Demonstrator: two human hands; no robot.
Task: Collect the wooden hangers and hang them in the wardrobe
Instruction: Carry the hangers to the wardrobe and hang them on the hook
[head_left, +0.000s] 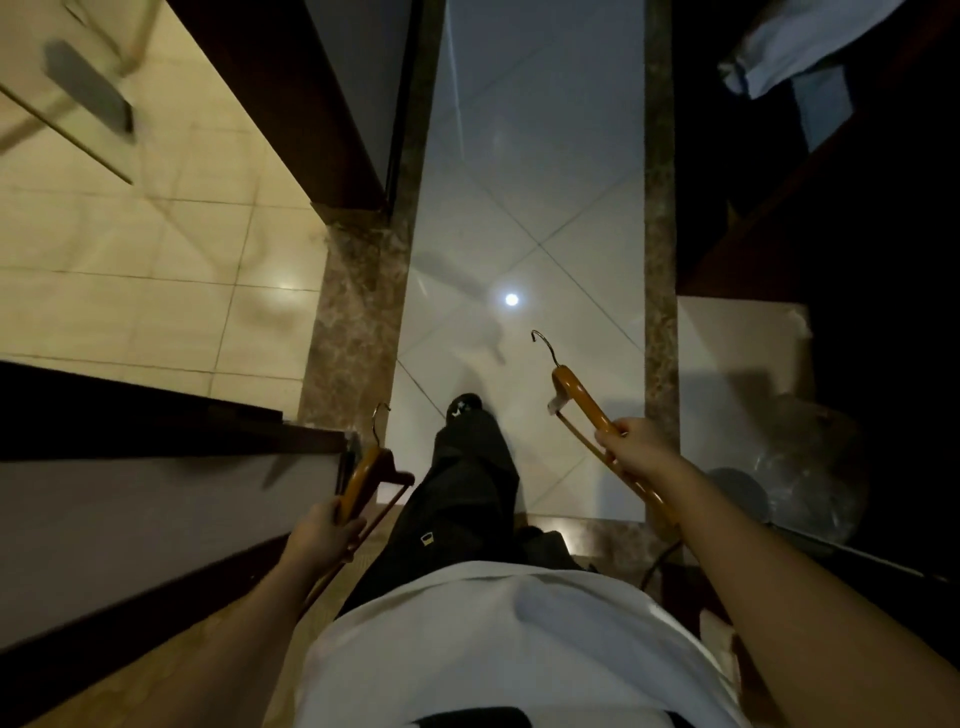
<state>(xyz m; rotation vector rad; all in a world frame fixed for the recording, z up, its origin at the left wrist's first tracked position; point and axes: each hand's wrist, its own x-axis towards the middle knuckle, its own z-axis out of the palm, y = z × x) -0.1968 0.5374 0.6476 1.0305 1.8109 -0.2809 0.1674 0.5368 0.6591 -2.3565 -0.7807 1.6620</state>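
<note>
Standing on the pale tiled floor (545, 208), I have my left hand (324, 530) curled round the left hanger (363, 480), close beside my dark trouser leg (467, 483). My right hand (631, 449) grips the right hanger (584, 402), its hook pointing forward.

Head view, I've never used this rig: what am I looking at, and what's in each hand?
No machine here: one camera worn on a person's head looks down their body. The white shirt and dark trouser leg are theirs, one shoe stepping over pale floor tiles in a dim passage. The left hand grips a wooden hanger, hook pointing forward; the right hand grips a second wooden hanger by one arm. No wardrobe rail shows, so neither is hung yet.
</note>
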